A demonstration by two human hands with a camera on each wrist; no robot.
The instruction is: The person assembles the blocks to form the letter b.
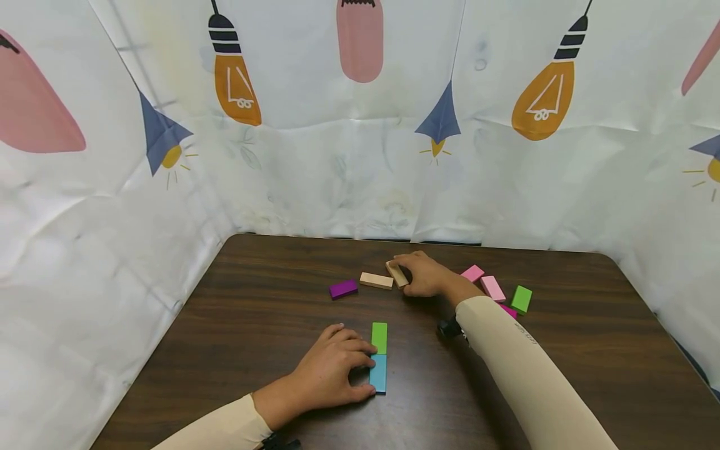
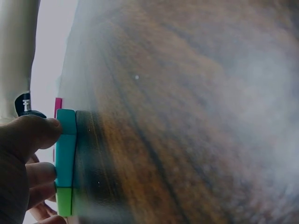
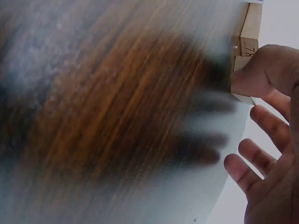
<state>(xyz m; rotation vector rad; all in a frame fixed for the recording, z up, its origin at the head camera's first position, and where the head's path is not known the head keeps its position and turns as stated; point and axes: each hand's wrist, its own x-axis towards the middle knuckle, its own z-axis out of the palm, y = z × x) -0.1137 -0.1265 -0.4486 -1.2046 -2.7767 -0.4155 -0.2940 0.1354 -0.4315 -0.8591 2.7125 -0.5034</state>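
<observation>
My left hand [image 1: 334, 369] rests on the table beside a blue block [image 1: 378, 374], with thumb and fingertips against its left side. A green block [image 1: 379, 338] lies end to end with the blue one, and a fingertip reaches its edge. In the left wrist view my thumb lies near the end of the blue block [image 2: 66, 154]. Farther back, my right hand [image 1: 427, 275] pinches a plain wooden block [image 1: 397, 274] between thumb and index finger. The right wrist view shows the other fingers spread off that block [image 3: 243, 86]. A second wooden block [image 1: 376, 280] lies just left of it.
A purple block [image 1: 344, 289] lies left of the wooden ones. Right of my right forearm are pink blocks [image 1: 493, 289], a magenta block [image 1: 509, 310] partly hidden by the sleeve, and another green block [image 1: 521, 299]. A printed white curtain [image 1: 315, 175] hangs behind the dark wooden table [image 1: 253, 312].
</observation>
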